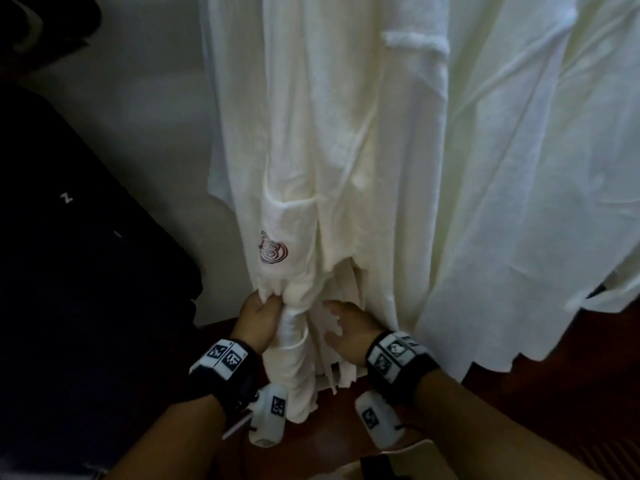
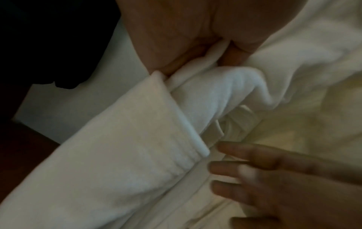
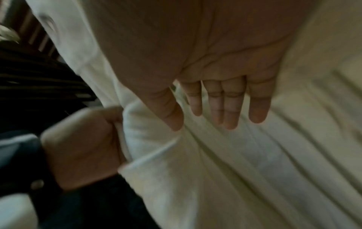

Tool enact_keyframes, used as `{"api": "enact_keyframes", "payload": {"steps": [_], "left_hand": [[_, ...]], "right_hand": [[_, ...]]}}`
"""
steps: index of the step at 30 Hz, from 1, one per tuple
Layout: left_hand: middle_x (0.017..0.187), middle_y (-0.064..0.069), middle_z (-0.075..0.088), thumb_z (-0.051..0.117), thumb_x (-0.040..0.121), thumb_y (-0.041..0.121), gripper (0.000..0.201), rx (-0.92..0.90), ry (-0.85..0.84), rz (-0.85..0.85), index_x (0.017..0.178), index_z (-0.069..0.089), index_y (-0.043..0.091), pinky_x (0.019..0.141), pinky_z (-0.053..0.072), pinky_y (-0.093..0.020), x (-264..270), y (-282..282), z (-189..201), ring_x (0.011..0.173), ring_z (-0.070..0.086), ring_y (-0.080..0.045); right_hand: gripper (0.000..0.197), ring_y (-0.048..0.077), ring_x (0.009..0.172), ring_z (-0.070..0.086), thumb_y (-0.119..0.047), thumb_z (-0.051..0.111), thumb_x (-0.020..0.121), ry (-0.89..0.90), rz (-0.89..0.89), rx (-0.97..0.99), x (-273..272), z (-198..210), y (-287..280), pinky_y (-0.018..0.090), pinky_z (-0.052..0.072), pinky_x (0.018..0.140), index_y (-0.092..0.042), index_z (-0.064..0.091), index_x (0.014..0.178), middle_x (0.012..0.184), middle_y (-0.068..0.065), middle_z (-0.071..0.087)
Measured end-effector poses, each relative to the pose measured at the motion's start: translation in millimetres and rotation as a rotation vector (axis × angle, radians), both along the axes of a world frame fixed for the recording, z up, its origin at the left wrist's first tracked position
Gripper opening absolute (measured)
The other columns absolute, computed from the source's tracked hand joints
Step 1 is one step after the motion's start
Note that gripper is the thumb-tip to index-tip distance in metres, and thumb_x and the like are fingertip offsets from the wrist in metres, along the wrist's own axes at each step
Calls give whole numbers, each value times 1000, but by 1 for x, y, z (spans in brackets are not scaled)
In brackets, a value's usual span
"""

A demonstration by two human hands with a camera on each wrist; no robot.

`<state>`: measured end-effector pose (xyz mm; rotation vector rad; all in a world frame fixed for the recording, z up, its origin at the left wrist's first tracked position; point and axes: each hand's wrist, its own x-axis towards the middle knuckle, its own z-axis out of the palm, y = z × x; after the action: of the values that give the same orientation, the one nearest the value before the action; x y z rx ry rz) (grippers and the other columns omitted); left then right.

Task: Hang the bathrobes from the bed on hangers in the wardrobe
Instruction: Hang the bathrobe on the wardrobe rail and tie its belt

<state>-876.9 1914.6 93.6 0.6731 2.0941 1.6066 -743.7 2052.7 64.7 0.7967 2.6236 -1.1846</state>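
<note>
Your left hand (image 1: pixel 258 320) grips the bunched lower part of the white bathrobe (image 1: pixel 311 168) hanging before you; your right hand (image 1: pixel 349 332) lies beside it. Left wrist view: fingers curled into cloth. Right wrist view: your right fingers (image 3: pixel 231 106) lie straight, flat against the robe.

The bathrobe (image 1: pixel 311 150) is cut off at the top edge, and the left hand (image 1: pixel 258 318) fingertips are buried in its folds.
</note>
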Motion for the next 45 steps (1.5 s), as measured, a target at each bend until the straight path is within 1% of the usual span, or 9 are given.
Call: {"api": "enact_keyframes", "payload": {"steps": [4, 11, 16, 23, 29, 32, 38, 43, 45], "left_hand": [[83, 12, 70, 57, 91, 17, 10, 11, -24, -2, 97, 65, 20, 67, 47, -9, 4, -14, 7, 91, 65, -9], [117, 23, 54, 77, 80, 28, 49, -172, 274, -56, 123, 53, 28, 82, 32, 7, 10, -31, 11, 108, 54, 7], [120, 4, 56, 62, 92, 32, 36, -263, 371, 32, 124, 57, 16, 94, 32, -14, 11, -33, 16, 119, 48, -11], [138, -18, 53, 54, 93, 35, 50, -283, 262, 69, 133, 52, 5, 98, 34, -23, 18, -5, 17, 130, 47, -33], [141, -15, 49, 61, 73, 43, 84, -383, -87, -69, 145, 35, 8, 104, 45, -41, 29, 40, -21, 125, 52, -32], [140, -10, 49, 78, 60, 55, 107, -439, -137, -284, 148, 23, 26, 88, 57, -41, 43, 47, -50, 118, 57, -26], [141, 2, 49, 34, 78, -14, 68, 231, -549, 110, 128, 58, 26, 77, 57, -49, 29, 49, -20, 112, 62, -28], [134, 6, 48, 70, 86, 13, 86, 88, -188, 139, 149, 18, 39, 59, 57, -34, -6, 55, 13, 100, 63, -20], [106, -3, 63, 69, 87, 24, 60, -103, -29, -4, 137, 36, 30, 52, 52, -31, -19, 55, 19, 71, 63, -17]], "right_hand": [[70, 24, 123, 52, -38, 68, 81, 156, -75, -117, -21, -16, -26, 31, 45, 98, -28, 36, 142, 134, 2, 52], [52, 25, 128, 45, -29, 57, 96, 112, -84, -55, -42, -15, -22, 9, 30, 87, -13, 37, 141, 136, 4, 47], [62, 24, 129, 47, -62, 47, 81, 49, 132, 23, -34, -19, -12, 42, 35, 110, -29, 47, 134, 136, -1, 54], [52, 10, 92, 57, -42, 53, 96, 56, 298, -123, 23, 69, -10, 10, 42, 77, -19, 43, 141, 131, 3, 58], [49, 5, 58, 60, -53, 60, 87, 382, 335, 63, 60, 115, 7, 10, 42, 63, -15, 54, 118, 71, -1, 68], [21, 3, 43, 57, -37, 59, 92, 423, 170, -124, 62, 106, 21, 12, 42, 48, -17, 53, 97, 62, -1, 63], [20, 5, 67, 60, -43, 61, 89, 286, 108, 55, 74, 85, 48, 24, 47, 63, -28, 50, 82, 75, -6, 61], [26, 5, 47, 59, -26, 64, 91, 467, -25, -316, 68, 97, 20, 20, 48, 45, -11, 43, 93, 64, -1, 58], [31, 22, 53, 65, -20, 68, 88, 552, 10, -484, 62, 100, 11, 36, 56, 50, -13, 39, 97, 69, 8, 62]]}}
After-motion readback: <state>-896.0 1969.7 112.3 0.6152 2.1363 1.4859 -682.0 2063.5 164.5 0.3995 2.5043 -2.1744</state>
